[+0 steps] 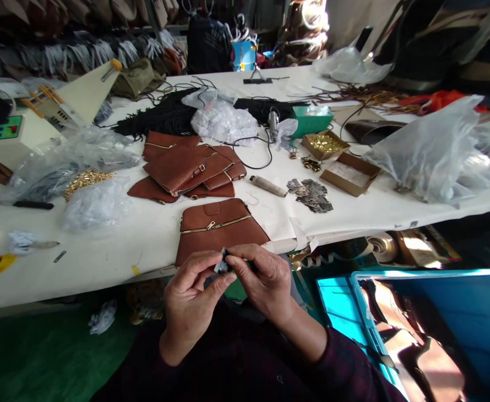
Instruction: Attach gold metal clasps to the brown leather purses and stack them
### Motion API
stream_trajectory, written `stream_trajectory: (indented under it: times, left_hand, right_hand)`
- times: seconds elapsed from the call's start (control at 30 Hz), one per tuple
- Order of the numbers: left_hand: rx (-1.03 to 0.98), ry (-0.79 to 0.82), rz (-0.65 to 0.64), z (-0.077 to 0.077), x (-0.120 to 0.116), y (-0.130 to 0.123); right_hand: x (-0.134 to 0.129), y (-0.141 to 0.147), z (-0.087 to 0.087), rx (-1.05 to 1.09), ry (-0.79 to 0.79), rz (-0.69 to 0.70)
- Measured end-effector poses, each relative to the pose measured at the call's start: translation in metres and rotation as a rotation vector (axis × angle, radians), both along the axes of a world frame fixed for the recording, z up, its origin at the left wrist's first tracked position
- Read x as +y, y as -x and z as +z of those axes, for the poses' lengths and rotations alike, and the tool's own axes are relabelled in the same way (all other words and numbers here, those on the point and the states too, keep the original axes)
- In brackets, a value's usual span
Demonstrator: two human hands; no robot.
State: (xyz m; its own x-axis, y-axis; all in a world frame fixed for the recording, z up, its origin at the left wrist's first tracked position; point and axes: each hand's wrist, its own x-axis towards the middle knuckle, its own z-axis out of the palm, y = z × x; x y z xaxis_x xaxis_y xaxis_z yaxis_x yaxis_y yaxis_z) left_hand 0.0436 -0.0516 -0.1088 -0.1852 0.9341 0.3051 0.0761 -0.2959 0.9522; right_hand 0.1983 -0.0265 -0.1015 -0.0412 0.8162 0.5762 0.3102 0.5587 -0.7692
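Between my two hands, just past the table's front edge, is a small flat metal piece (221,264), grey and partly covered by fingers. My left hand (192,298) pinches it from the left with thumb and fingertips. From the other side, the thumb and fingers of my right hand (265,279) close on it too. Right behind them lies a brown leather pouch (224,230) with a gold zipper across it, flat on the white table (153,251). A heap of similar grey metal plates (312,195) sits farther right.
Several brown leather pouches (186,167) are piled behind. A wooden-looking handle (268,186) lies near small cardboard boxes (349,174), one with gold fittings (325,143). Plastic bags (437,151) stand right. A blue crate (475,312) with leather pieces is at lower right.
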Motion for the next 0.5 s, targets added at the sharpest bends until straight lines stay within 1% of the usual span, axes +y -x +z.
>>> stream_trajectory:
  times: [0.07,0.23,0.37,0.5]
  left_hand:
    - [0.005,-0.009,0.002,0.0005,-0.0006,-0.0004]
    - [-0.019,-0.012,-0.023,0.0011,-0.0022,-0.0032]
    - [-0.034,0.001,-0.044,-0.0001,-0.0031,-0.0048]
    - [-0.042,0.034,-0.046,-0.0032,-0.0010,-0.0049]
  right_hand:
    - [0.0005,0.0003,0.0004,-0.019,0.026,0.004]
    - [0.0008,0.0002,-0.0004,-0.124,-0.030,-0.026]
    - [-0.0004,-0.0014,0.0003,-0.089,0.001,0.001]
    - [0.0017,-0.0019,-0.0032,-0.004,0.079,0.032]
